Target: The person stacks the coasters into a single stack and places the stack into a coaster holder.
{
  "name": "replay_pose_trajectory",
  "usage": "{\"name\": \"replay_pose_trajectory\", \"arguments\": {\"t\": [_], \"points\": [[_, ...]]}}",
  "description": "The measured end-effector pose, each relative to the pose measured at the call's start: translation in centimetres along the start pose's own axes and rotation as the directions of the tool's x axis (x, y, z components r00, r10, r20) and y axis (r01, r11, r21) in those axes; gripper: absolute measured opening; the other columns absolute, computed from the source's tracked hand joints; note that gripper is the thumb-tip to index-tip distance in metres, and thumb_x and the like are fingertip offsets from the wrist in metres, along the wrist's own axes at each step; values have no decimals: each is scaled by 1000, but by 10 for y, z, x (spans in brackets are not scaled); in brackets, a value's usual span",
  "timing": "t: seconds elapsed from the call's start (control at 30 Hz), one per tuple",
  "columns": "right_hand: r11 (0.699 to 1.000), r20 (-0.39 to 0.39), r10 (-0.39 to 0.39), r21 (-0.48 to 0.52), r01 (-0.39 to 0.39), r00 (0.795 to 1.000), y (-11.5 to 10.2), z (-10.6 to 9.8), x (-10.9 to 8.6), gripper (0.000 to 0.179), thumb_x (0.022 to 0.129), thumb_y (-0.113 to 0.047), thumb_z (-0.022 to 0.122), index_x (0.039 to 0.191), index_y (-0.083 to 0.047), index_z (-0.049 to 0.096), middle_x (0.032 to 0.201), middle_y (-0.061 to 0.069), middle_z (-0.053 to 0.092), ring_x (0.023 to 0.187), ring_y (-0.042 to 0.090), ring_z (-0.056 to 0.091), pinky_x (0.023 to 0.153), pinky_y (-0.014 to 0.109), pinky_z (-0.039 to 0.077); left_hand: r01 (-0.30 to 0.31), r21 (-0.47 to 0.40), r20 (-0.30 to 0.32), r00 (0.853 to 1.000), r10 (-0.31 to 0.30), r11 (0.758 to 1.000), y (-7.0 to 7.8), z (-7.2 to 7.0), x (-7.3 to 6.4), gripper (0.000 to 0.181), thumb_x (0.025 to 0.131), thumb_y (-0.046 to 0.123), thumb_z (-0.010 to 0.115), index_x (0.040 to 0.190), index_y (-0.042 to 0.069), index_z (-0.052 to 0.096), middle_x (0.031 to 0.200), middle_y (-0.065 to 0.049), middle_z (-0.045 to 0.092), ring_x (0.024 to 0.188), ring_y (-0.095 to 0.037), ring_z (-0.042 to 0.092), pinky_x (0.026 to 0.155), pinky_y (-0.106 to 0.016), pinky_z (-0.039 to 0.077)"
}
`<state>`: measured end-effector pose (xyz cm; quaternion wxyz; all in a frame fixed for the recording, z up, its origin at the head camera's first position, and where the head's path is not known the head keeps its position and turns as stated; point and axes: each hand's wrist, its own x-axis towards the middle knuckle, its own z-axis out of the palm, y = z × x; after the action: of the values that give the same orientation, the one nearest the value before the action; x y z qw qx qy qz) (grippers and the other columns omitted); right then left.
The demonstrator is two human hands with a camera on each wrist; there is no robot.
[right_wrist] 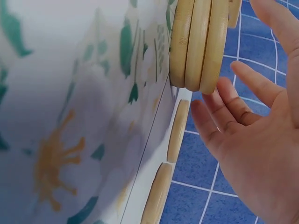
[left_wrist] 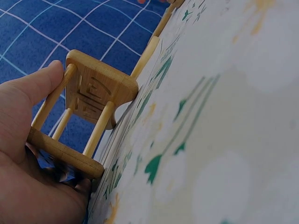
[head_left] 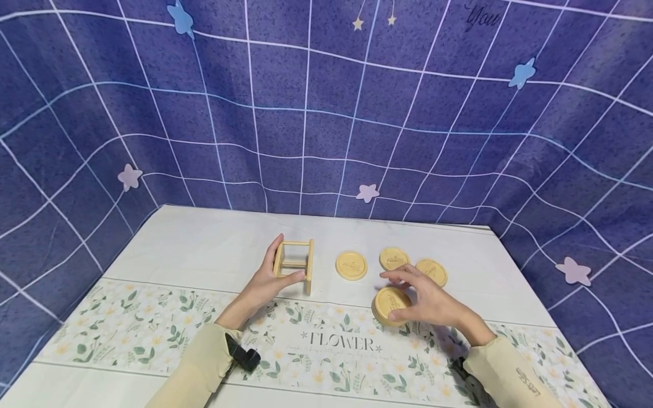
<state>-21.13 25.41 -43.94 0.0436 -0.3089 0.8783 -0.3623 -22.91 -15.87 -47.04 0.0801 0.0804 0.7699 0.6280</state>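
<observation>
The left hand (head_left: 261,285) pinches the wooden rack (left_wrist: 99,86) — likely steadying it — while the right hand (head_left: 429,298) spreads its fingers around the stacked discs (head_left: 389,300).

Little wooden rack (head_left: 310,262) in left hand (head_left: 265,283), right hand (head_left: 428,300) by disc pile (head_left: 391,301), maybe three high, toward table's (head_left: 204,249) right edge.

So the table's got a white cloth (head_left: 204,243) on it, with a leafy floral band (head_left: 127,317) running across and FLOWER printed on it. Three loose coasters (head_left: 351,266) lie flat on the plain part, two just beside each other, one off left. Nearer, there's a stack (head_left: 391,301) of three more.
</observation>
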Motion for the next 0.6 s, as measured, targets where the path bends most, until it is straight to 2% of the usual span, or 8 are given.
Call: {"name": "replay_pose_trajectory", "arguments": {"t": [0.17,0.43,0.6], "points": [[1000,-32,-27,-14,26,999,-3,1,6,77,88,-30,97,152,-5,65,144,12,64,128,31,61,110,64,53,-7,-4,0,1000,7,1000,0,0,0,114,101,35,83,179,38,-1,187,-11,3,171,-42,6,134,-68,14],[999,-58,-31,-45,28,998,-9,2,18,74,88,-29,97,151,-5,66,139,19,66,126,35,65,109,64,54,-19,11,-12,1000,19,1000,0,1,-1,119,98,41,86,180,34,0,186,-16,6,169,-47,9,132,-72,15],[1000,-72,-22,-17,21,997,-14,4,25,74,88,-27,98,152,-7,66,141,14,65,128,34,64,113,64,52,-19,-14,-3,1000,19,1000,-1,1,0,118,99,39,86,180,35,0,187,-13,3,170,-44,7,134,-68,13]]}}
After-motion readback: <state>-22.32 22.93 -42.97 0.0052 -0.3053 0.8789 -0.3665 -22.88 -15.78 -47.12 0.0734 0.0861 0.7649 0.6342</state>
